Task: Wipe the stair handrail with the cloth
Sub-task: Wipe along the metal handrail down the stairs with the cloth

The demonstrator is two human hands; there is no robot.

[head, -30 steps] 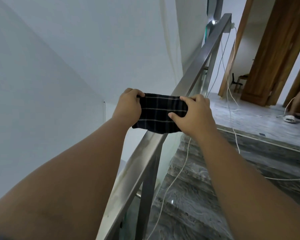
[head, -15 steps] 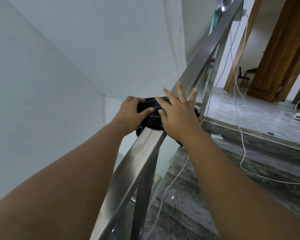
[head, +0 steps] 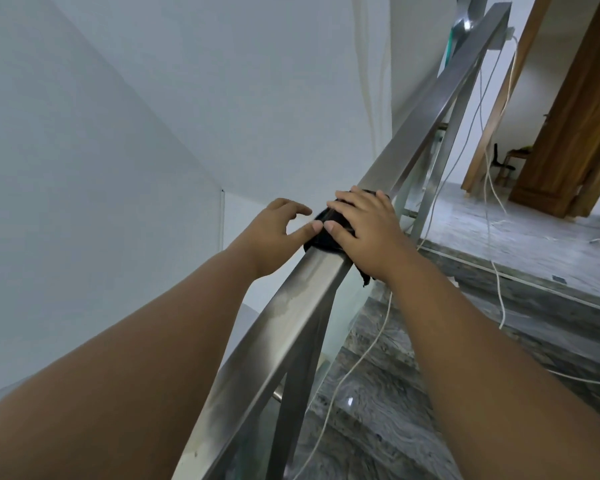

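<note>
Cloth [head: 323, 235] sits bunched atop handrail [head: 291, 306], pressed by right hand [head: 364, 226] with flat spread fingers; left hand [head: 274, 230] beside handrail, fingers loose, holding nothing; risk: ungripped cloth slides off handrail under push.

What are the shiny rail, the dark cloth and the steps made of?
The handrail looks like brushed stainless steel: grey, smooth, softly reflective, square-edged. The cloth seems soft dark fabric; it bunches and droops over the rail's edge. The steps look like polished grey stone, perhaps marble or granite, with wavy veins.
</note>
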